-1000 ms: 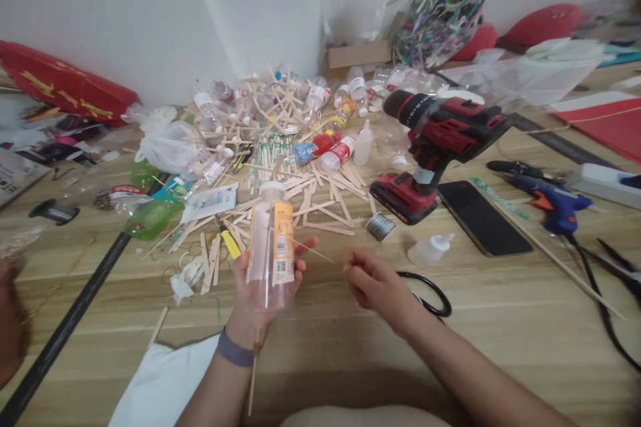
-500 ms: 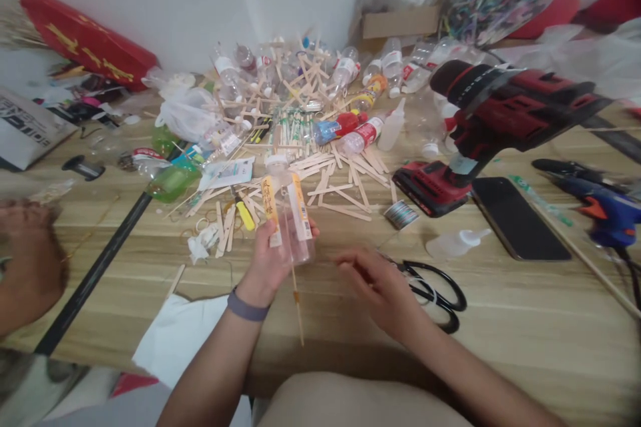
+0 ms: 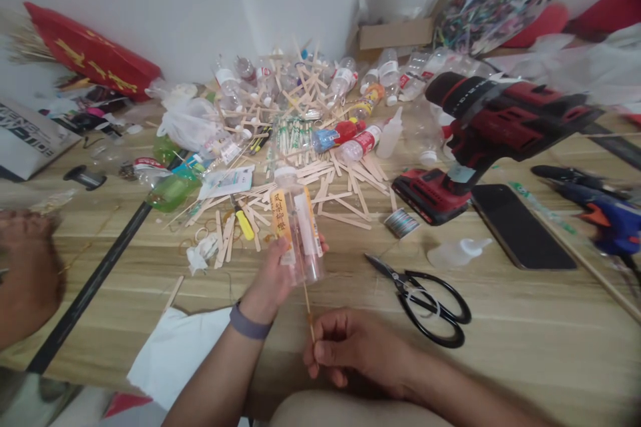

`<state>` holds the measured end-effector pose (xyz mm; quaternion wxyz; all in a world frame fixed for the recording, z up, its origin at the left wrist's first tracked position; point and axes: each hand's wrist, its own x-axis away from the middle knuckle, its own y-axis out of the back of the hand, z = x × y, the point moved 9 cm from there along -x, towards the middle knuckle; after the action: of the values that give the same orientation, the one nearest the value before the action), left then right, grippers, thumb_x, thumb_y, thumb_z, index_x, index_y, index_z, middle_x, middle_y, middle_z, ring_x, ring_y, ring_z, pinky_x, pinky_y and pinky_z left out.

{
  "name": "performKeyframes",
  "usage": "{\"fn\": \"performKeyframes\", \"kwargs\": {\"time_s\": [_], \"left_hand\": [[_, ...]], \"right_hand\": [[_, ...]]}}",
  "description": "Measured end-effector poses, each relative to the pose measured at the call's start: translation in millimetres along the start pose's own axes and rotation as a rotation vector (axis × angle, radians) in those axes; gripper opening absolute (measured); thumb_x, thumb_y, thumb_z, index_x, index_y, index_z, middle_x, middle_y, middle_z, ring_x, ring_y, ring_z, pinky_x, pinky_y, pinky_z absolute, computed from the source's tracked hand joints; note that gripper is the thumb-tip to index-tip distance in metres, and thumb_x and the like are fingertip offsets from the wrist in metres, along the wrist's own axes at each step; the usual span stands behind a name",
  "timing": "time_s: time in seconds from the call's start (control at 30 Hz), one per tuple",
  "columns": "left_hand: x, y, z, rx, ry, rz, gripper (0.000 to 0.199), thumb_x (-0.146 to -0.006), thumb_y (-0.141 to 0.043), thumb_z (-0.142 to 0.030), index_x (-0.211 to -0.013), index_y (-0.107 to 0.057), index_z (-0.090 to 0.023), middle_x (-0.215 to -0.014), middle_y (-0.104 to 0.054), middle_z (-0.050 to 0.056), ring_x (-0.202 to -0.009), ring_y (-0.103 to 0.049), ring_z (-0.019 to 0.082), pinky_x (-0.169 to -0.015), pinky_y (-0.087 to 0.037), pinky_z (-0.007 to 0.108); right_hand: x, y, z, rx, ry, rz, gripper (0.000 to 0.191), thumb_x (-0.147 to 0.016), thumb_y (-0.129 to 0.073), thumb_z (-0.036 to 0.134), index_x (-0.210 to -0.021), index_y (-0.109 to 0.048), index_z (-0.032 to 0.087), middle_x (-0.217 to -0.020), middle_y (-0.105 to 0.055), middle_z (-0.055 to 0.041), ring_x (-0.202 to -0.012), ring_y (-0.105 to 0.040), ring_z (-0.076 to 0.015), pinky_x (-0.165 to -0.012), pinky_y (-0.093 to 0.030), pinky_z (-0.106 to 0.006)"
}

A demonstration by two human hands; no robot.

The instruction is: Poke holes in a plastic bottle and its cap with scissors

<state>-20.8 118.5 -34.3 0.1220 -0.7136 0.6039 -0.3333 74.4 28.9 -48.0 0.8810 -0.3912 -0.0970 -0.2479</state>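
My left hand [image 3: 273, 273] is closed around a clear plastic bottle [image 3: 311, 265] with a yellow and white label and a white cap pointing away from me. A thin wooden stick [image 3: 308, 303] runs along the bottle and sticks out past its base towards me, with an orange-brown band on it. Whether the stick goes through the bottle or lies against it, I cannot tell. The stick's near end is pinched between the thumb and fingers of my right hand [image 3: 345, 350]. To the right of that hand lie black-handled scissors [image 3: 431, 307].
A red and black power drill [image 3: 491, 133] stands at the right, beside a phone [image 3: 523, 225] and a glue gun [image 3: 601, 207]. Wooden craft sticks [image 3: 345, 207] and plastic bottles [image 3: 363, 141] are heaped at the back. Another person's hand [image 3: 30, 260] rests at the left edge.
My right hand has moved down and left from near the scissors and taken hold of the stick's end. The bottle in my left hand has come slightly nearer and right.
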Motion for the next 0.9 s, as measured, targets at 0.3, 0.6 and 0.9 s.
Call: {"fn": "performKeyframes", "kwargs": {"time_s": [0.3,0.6,0.9], "left_hand": [[-4.2,-0.2,2.5,0.033,-0.008,0.061,0.043,-0.067,-0.077,-0.049,-0.097,-0.073,-0.019,-0.092,-0.077,0.007,-0.085,-0.072,0.023,-0.081,-0.054,0.032],[-4.0,-1.7,2.0,0.046,-0.028,0.067,0.039,-0.07,-0.077,-0.046,-0.098,-0.075,-0.019,-0.093,-0.079,0.007,-0.089,-0.073,0.023,-0.088,-0.053,0.033],[-4.1,0.5,2.6,0.042,-0.036,0.06,0.037,-0.074,-0.074,-0.045,-0.1,-0.073,-0.019,-0.094,-0.078,0.007,-0.09,-0.072,0.023,-0.09,-0.052,0.034]], "right_hand": [[-2.0,-0.2,-3.3,-0.067,-0.011,0.02,0.061,-0.06,-0.086,0.064,-0.083,-0.063,0.012,-0.075,-0.067,-0.001,-0.048,-0.054,-0.0052,-0.048,-0.036,-0.019],[-4.9,4.5,-11.8,-0.09,-0.032,-0.004,0.055,-0.056,-0.092,0.052,-0.068,-0.056,0.013,-0.067,-0.067,-0.0016,-0.046,-0.052,-0.0048,-0.046,-0.033,-0.018],[-1.9,-3.6,-5.6,-0.121,-0.03,0.069,0.059,-0.062,-0.086,0.06,-0.085,-0.067,0.009,-0.076,-0.069,-0.0037,-0.049,-0.057,-0.0062,-0.05,-0.039,-0.02]]}}
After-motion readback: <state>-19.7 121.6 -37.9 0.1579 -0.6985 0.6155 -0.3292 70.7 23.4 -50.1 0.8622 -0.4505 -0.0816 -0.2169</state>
